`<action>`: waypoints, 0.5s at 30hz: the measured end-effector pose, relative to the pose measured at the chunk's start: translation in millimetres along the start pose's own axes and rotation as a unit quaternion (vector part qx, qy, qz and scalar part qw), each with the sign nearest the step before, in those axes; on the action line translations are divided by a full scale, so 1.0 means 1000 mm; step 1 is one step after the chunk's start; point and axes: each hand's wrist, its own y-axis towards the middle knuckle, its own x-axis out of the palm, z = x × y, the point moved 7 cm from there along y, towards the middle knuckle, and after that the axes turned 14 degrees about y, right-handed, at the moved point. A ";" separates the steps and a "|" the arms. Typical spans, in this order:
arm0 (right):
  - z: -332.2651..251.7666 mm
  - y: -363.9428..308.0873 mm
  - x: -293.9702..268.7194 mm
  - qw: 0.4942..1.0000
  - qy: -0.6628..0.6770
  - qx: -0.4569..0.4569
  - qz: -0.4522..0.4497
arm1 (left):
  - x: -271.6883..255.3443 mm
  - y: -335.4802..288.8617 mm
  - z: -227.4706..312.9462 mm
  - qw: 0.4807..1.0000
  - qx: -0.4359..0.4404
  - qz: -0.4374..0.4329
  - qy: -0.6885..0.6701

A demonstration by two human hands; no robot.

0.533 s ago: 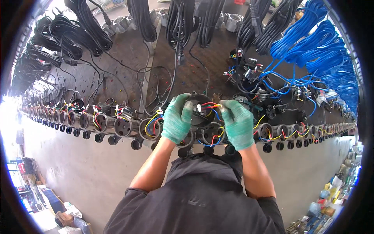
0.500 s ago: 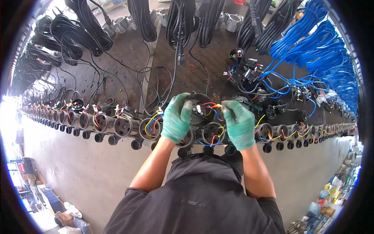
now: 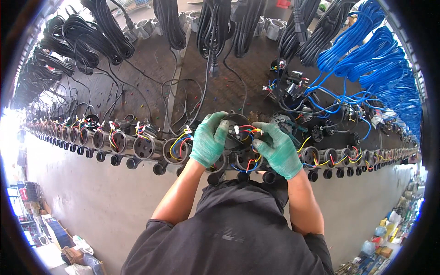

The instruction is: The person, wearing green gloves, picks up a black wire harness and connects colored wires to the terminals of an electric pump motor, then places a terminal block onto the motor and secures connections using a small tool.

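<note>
A round black cap (image 3: 235,144) with red, yellow and blue wires and a white connector sits in my left hand (image 3: 210,141), in a green knit glove. Its thumb and fingers close on the cap's left edge. My right hand (image 3: 278,150), gloved alike, curls its thumb and forefinger around the loose ends of the coloured wires (image 3: 250,129); exact finger contact is hard to make out. Below the cap, a black round housing (image 3: 247,160) with its own red, yellow and blue wires stands in the row, partly hidden by my hands.
A long row of black housings (image 3: 144,146) lines the bench's near edge. Bundles of black cable (image 3: 213,27) and blue cable (image 3: 382,55) hang across the far side. Metal parts and cable ends (image 3: 298,85) lie on the dark bench (image 3: 142,87) to the right.
My right thumb has dropped lower, away from the forefinger, and the hand has turned slightly. The wire ends have shifted down a little. My left hand keeps the cap nearly in place.
</note>
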 end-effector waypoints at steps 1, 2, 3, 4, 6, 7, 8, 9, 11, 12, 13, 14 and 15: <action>0.007 0.002 0.000 1.000 -0.016 0.006 -0.023 | 0.002 0.000 -0.001 1.000 0.002 -0.006 -0.026; 0.011 0.003 0.001 0.998 -0.031 0.012 -0.045 | 0.002 0.000 -0.004 1.000 0.003 -0.006 -0.026; 0.004 0.002 0.004 0.992 -0.105 -0.049 -0.051 | 0.003 0.000 -0.006 1.000 0.017 -0.004 -0.014; 0.003 0.003 0.005 0.992 -0.105 -0.050 -0.052 | 0.003 0.000 -0.009 1.000 0.029 0.000 -0.003; -0.001 0.004 0.008 0.985 -0.135 -0.083 -0.062 | 0.004 0.001 -0.015 0.999 0.017 -0.003 -0.033; -0.005 0.002 0.011 0.985 -0.135 -0.083 -0.065 | 0.004 0.000 -0.018 0.998 0.003 -0.006 -0.063; -0.008 -0.001 0.014 0.993 -0.093 -0.040 -0.069 | 0.002 0.000 -0.017 0.998 0.002 -0.004 -0.062; -0.008 -0.003 0.016 0.996 -0.050 0.003 -0.073 | 0.002 0.000 -0.017 0.994 -0.020 -0.019 -0.109; -0.009 -0.004 0.020 0.989 -0.113 0.014 -0.098 | 0.004 -0.001 -0.015 0.995 -0.012 -0.012 -0.101; -0.007 -0.004 0.021 0.977 -0.175 0.025 -0.119 | 0.004 -0.002 -0.016 0.995 -0.013 -0.010 -0.101; -0.006 -0.004 0.021 0.977 -0.175 0.026 -0.122 | 0.005 -0.003 -0.018 0.995 -0.019 -0.015 -0.095; -0.004 -0.004 0.020 0.976 -0.172 0.040 -0.124 | 0.006 -0.004 -0.021 0.995 -0.026 -0.020 -0.090; -0.001 -0.004 0.019 0.976 -0.169 0.054 -0.126 | 0.006 -0.004 -0.022 0.998 -0.003 -0.013 -0.055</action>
